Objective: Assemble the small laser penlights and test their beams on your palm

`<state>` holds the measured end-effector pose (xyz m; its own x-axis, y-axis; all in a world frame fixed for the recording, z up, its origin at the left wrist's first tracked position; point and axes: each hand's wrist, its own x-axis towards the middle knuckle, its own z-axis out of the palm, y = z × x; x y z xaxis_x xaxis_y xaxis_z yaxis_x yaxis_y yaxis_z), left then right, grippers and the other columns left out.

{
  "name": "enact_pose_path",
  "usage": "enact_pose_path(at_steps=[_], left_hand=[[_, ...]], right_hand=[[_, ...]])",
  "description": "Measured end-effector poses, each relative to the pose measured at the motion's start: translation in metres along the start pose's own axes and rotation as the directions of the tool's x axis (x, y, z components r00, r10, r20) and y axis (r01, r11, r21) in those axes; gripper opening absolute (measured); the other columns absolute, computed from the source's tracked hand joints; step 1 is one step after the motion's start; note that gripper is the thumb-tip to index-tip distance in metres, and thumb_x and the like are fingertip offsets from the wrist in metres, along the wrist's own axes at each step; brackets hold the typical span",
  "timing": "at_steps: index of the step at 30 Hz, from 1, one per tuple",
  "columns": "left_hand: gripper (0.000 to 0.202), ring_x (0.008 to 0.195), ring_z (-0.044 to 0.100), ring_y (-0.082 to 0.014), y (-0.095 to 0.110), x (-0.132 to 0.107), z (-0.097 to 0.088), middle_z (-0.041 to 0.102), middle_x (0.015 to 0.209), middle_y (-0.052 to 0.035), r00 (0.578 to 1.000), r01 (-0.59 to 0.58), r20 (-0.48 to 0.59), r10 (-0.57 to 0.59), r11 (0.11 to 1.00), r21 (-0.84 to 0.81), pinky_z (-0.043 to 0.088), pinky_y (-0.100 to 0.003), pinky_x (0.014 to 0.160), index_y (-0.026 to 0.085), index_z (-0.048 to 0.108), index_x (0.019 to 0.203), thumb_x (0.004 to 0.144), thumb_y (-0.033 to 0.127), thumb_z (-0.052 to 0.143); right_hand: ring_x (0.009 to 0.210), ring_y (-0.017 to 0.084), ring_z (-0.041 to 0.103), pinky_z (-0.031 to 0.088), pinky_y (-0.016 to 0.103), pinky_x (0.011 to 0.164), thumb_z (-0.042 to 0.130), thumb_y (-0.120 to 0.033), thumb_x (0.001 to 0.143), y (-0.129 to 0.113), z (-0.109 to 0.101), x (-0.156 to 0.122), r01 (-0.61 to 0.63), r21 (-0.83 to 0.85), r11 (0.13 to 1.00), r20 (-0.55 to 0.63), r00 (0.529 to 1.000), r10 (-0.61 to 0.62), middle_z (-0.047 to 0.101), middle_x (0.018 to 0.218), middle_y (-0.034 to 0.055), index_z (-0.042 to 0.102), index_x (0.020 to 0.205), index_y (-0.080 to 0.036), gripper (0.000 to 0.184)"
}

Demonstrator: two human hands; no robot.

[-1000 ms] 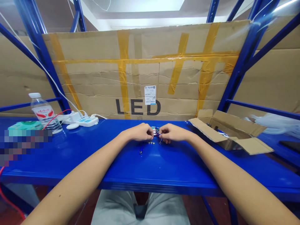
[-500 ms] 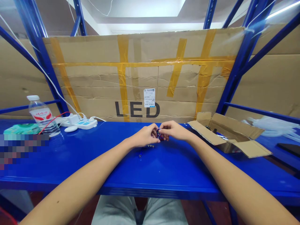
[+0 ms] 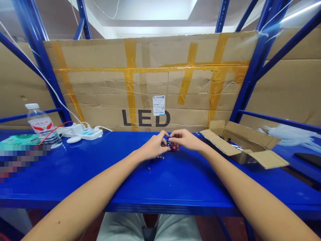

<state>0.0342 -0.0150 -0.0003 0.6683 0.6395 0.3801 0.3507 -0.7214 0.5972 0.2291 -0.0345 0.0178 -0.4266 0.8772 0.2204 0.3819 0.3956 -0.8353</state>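
Note:
Both my hands meet over the blue steel shelf top (image 3: 190, 180), pinching a small dark bundle of blue, red and metal parts (image 3: 171, 146). Its exact kind is too small to tell. My left hand (image 3: 154, 146) grips it from the left, and my right hand (image 3: 185, 140) holds it from the right, with their fingertips close together. Just below my left hand lie several small round metal pieces (image 3: 160, 157). A short blue piece with a metal end (image 3: 149, 166) lies nearer me.
On the left stand a water bottle (image 3: 43, 125), a white power strip (image 3: 90, 134) with plugged-in cables, and a green tissue pack (image 3: 20, 139). On the right sits an open cardboard box (image 3: 238, 144), with clear plastic (image 3: 288, 137) and a black flat object (image 3: 308, 159) beyond it.
The small bundle has gathered between my fingers, with its parts now tighter together. My hands have stayed close together, and the camera view has shifted slightly.

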Motion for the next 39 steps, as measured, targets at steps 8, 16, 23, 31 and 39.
enact_pose_path(at_steps=[8, 16, 23, 31, 39], left_hand=[[0.016, 0.087, 0.069, -0.0191, 0.004, -0.001, -0.002, 0.072, 0.091, -0.0042, 0.999, -0.02, -0.03, 0.02, 1.0, 0.003, 0.05, -0.028, 0.072, 0.02, 0.05, 0.098, 0.085, 0.021, 0.059], [0.012, 0.078, 0.068, -0.0158, 0.003, 0.001, -0.003, 0.072, 0.081, -0.0018, 0.999, 0.008, -0.05, -0.008, 1.0, -0.001, 0.048, -0.025, 0.067, 0.019, 0.053, 0.094, 0.084, 0.019, 0.058], [0.006, 0.066, 0.062, -0.0129, 0.002, 0.005, -0.007, 0.068, 0.073, 0.0001, 0.994, 0.04, -0.104, -0.041, 0.999, -0.01, 0.044, -0.023, 0.06, 0.017, 0.056, 0.083, 0.082, 0.022, 0.06], [0.007, 0.064, 0.062, -0.0139, -0.003, 0.009, -0.008, 0.066, 0.072, -0.0019, 0.99, 0.094, -0.084, -0.114, 0.973, -0.212, 0.049, -0.026, 0.06, 0.016, 0.056, 0.088, 0.086, 0.021, 0.052], [0.01, 0.071, 0.062, -0.0158, -0.005, 0.006, -0.013, 0.068, 0.073, -0.0011, 0.995, -0.003, -0.1, 0.023, 0.982, 0.187, 0.042, -0.026, 0.065, 0.018, 0.062, 0.091, 0.084, 0.018, 0.055]], right_hand=[[0.055, 0.012, 0.059, 0.05, 0.026, 0.055, 0.067, -0.042, 0.077, 0.002, 0.002, 0.001, -0.026, 0.049, 0.998, 0.019, 1.0, 0.025, 0.066, 0.066, 0.0032, 0.062, 0.074, -0.014, 0.029], [0.067, 0.015, 0.064, 0.052, 0.028, 0.061, 0.074, -0.04, 0.073, 0.014, 0.008, 0.004, -0.091, 0.294, 0.952, 0.043, 0.996, 0.082, 0.068, 0.073, 0.0057, 0.061, 0.076, -0.014, 0.029], [0.068, 0.013, 0.065, 0.051, 0.026, 0.066, 0.079, -0.028, 0.07, 0.008, 0.015, 0.003, -0.164, 0.522, 0.837, 0.062, 0.986, 0.155, 0.07, 0.076, 0.0067, 0.064, 0.079, -0.013, 0.023], [0.062, 0.011, 0.06, 0.048, 0.024, 0.062, 0.08, -0.027, 0.067, 0.01, 0.01, 0.003, -0.183, 0.508, 0.842, 0.078, 0.983, 0.166, 0.066, 0.069, 0.0035, 0.063, 0.075, -0.012, 0.024], [0.059, 0.016, 0.065, 0.054, 0.031, 0.06, 0.073, -0.032, 0.076, 0.009, 0.012, 0.004, -0.139, 0.176, 0.975, -0.006, 0.99, 0.142, 0.068, 0.065, 0.0043, 0.057, 0.084, -0.016, 0.024]])
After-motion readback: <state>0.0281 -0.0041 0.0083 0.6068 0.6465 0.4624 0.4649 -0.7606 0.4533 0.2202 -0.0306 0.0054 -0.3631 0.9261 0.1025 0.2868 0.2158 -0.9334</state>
